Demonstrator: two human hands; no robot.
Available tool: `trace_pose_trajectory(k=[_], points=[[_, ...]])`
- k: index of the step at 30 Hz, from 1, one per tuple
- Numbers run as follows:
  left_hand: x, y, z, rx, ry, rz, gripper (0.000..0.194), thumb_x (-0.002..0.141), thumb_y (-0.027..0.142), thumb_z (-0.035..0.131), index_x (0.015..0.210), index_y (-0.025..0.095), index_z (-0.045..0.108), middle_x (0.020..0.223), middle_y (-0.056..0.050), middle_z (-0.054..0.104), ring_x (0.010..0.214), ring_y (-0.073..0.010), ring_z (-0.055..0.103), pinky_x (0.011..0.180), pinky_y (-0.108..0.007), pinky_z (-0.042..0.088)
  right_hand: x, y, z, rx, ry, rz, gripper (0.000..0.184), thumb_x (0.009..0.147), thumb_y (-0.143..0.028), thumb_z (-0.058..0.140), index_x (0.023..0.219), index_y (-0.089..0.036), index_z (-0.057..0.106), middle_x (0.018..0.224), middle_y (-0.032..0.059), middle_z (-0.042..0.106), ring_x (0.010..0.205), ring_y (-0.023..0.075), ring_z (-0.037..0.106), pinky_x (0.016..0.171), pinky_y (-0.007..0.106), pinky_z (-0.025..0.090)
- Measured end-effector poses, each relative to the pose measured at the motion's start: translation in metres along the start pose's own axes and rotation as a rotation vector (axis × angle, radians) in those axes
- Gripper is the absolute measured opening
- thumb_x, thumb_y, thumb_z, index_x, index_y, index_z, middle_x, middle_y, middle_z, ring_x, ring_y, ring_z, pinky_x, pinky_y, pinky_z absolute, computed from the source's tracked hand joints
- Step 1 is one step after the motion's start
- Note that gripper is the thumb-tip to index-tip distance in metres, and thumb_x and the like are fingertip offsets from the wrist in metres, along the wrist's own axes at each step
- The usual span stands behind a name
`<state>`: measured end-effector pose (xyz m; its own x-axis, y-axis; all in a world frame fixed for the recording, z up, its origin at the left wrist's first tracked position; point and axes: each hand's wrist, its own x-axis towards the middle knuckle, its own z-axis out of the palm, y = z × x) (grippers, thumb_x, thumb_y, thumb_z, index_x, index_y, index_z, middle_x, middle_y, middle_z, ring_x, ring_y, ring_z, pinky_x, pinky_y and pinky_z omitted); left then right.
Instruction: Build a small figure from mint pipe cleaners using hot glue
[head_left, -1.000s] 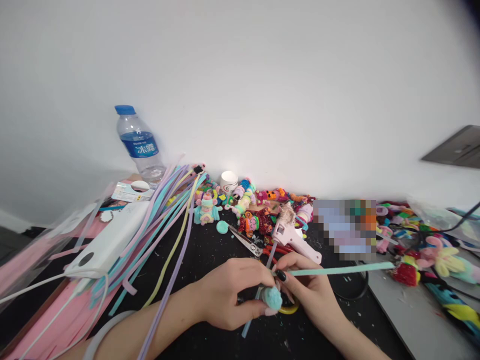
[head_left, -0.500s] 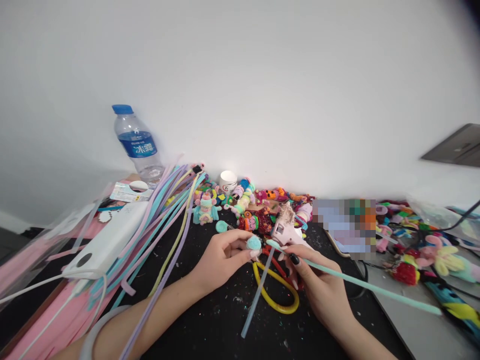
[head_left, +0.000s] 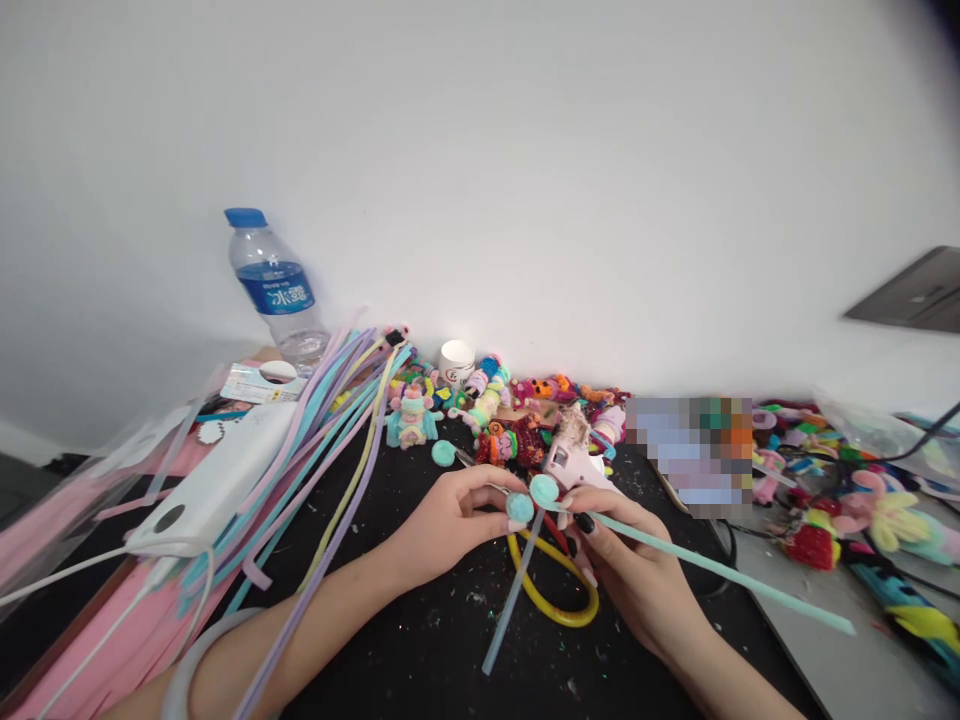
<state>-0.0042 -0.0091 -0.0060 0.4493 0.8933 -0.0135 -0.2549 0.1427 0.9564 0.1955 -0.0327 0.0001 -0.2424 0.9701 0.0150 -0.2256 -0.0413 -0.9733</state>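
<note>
My left hand (head_left: 469, 515) pinches a small light-blue fuzzy piece (head_left: 519, 506) between thumb and fingers. Between the fingertips of my right hand (head_left: 622, 545) is a mint pipe cleaner (head_left: 720, 572), one end wound into a flat round coil (head_left: 544, 490). The long straight tail of it slants out to the right, past the hand. The coil is close beside the blue piece; whether they touch I cannot tell. Below both hands lie a translucent glue stick (head_left: 514, 600) and scissors with a yellow handle loop (head_left: 559, 610). Another mint coil (head_left: 443, 453) rests on the black table.
Behind my hands lies a pale pink glue gun (head_left: 574, 465), in front of several fuzzy figures (head_left: 510, 440). Loose pipe cleaners (head_left: 337, 400) and a white power strip (head_left: 217, 480) fill the left, near a water bottle (head_left: 274, 285). A phone (head_left: 690, 455) lies right; its screen is blurred.
My hands, close together lower down a second ago, have risen and parted slightly. The coil in my right hand has turned from edge-on to face me, nearer the blue piece.
</note>
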Motion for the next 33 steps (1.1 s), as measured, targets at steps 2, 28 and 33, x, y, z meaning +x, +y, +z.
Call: trace_pose_trajectory(k=[2,28,33], points=[[0.0004,0.0003,-0.0003,-0.001,0.002,0.003,0.025,0.069,0.013,0.068,0.093,0.014,0.061,0.092,-0.006,0.065,0.089,-0.0182,0.059,0.082,-0.031,0.045,0.0004,-0.0032,0.0017,0.063,-0.016,0.041,0.01,0.08,-0.024,0.061,0.089,-0.022,0.065,0.074,0.0001,0.056,0.05,0.0061,0.046,0.041,0.017,0.037],[-0.0044,-0.0009,0.0048,0.157,0.045,0.039,0.02,0.073,0.019,0.064,0.087,0.017,0.05,0.077,-0.001,0.061,0.074,-0.0152,0.06,0.068,-0.026,0.044,0.0018,-0.0028,0.0057,0.014,0.016,0.125,0.015,0.074,-0.031,0.067,0.083,-0.018,0.068,0.066,0.001,0.06,0.048,0.0081,0.049,0.04,0.018,0.045],[-0.0044,0.0003,0.0058,0.15,0.053,0.035,0.022,0.072,0.021,0.066,0.087,0.017,0.05,0.076,-0.001,0.061,0.076,-0.0161,0.061,0.069,-0.026,0.045,0.0019,-0.0019,0.0053,-0.007,-0.002,0.128,0.016,0.075,-0.029,0.066,0.086,-0.018,0.067,0.068,0.0013,0.061,0.048,0.0079,0.049,0.04,0.018,0.043]])
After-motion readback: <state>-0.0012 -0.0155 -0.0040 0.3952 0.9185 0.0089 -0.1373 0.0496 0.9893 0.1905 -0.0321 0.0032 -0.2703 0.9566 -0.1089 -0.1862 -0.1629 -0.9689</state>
